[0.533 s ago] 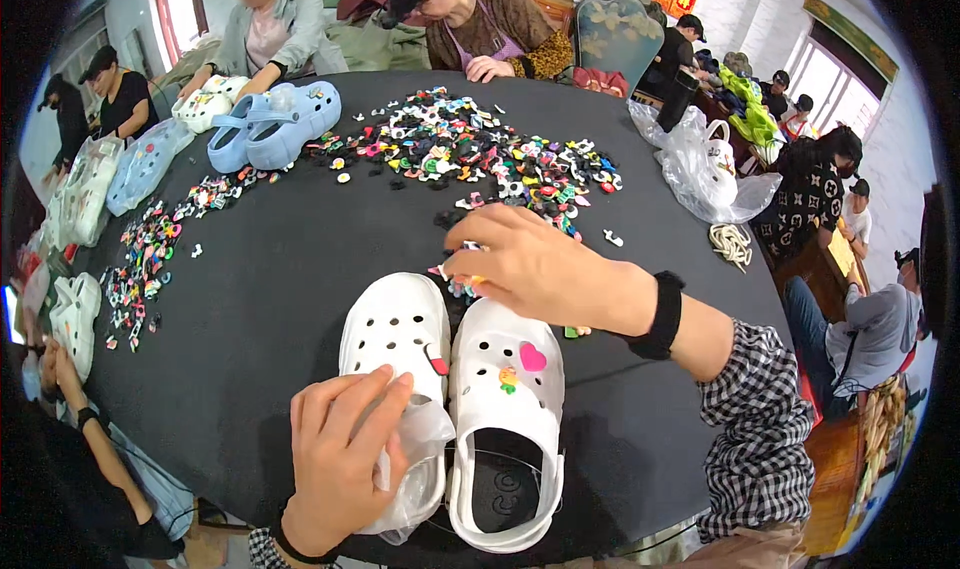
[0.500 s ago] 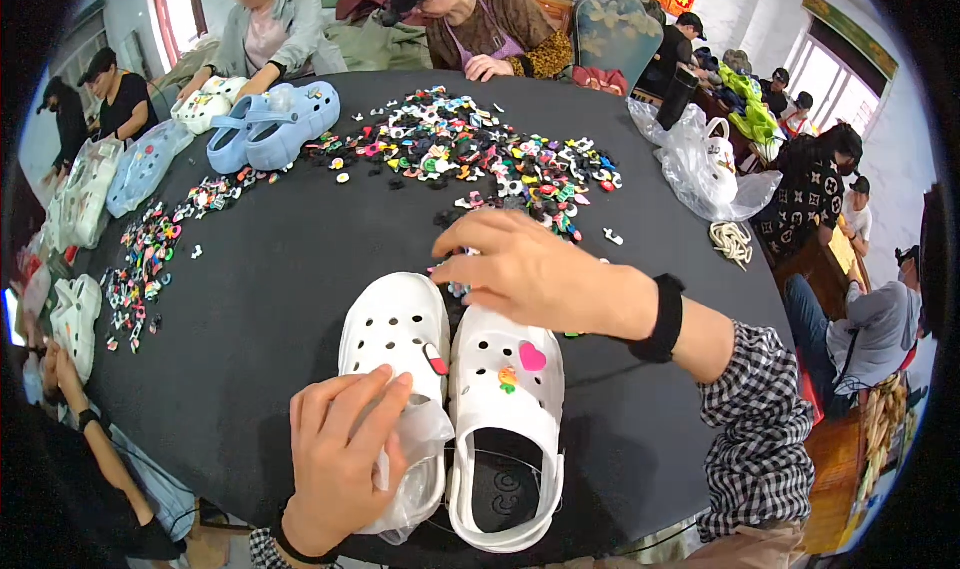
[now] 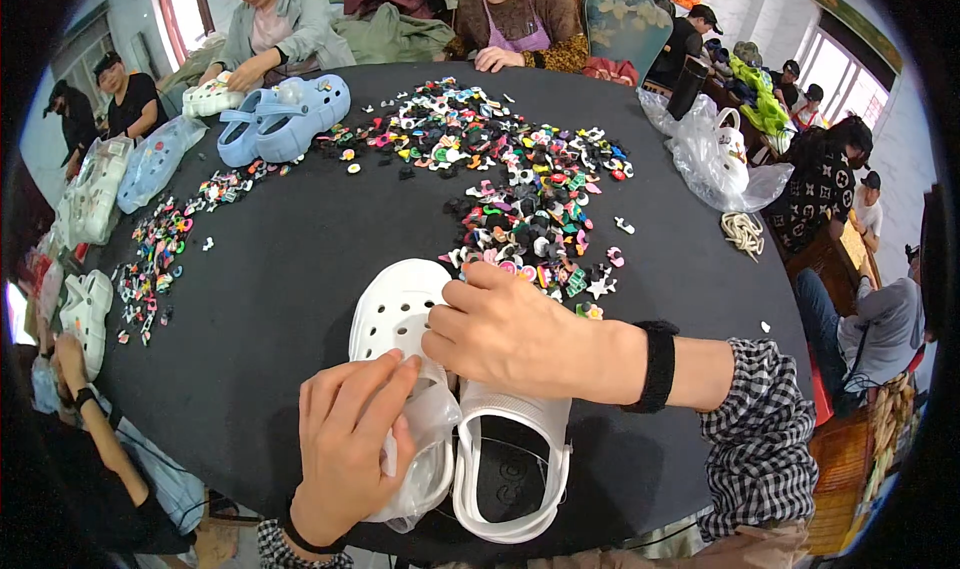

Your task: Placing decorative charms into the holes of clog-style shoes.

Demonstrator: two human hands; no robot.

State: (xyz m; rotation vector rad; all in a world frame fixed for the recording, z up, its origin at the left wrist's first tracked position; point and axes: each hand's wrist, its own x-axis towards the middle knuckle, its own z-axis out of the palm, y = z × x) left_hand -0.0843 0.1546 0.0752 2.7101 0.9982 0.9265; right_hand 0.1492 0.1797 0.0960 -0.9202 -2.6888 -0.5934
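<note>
A pair of white clogs lies toes away from me at the near side of the table. My left hand [image 3: 355, 439] is closed over the instep of the left clog [image 3: 392, 304], where crumpled clear plastic [image 3: 432, 414] fills the opening. My right hand [image 3: 525, 334] has its fingers curled in a pinch at the left clog's inner side; anything between the fingertips is hidden. Its wrist and palm cover the toe of the right clog [image 3: 520, 409], hiding the charms there. Beyond it spreads a heap of small colourful shoe charms [image 3: 520, 199] on the black tabletop [image 3: 270, 299].
Light-blue clogs [image 3: 285, 119] stand at the far left, near more charms [image 3: 160, 249] and bagged clogs [image 3: 95, 189]. A bagged white clog [image 3: 728, 159] and a coil of cord [image 3: 742, 233] lie at the right. Other people sit around, one handling a white clog [image 3: 85, 314].
My right hand has come back from the charm heap toward me, and its fingers have closed at the left clog. My left hand stays on that clog.
</note>
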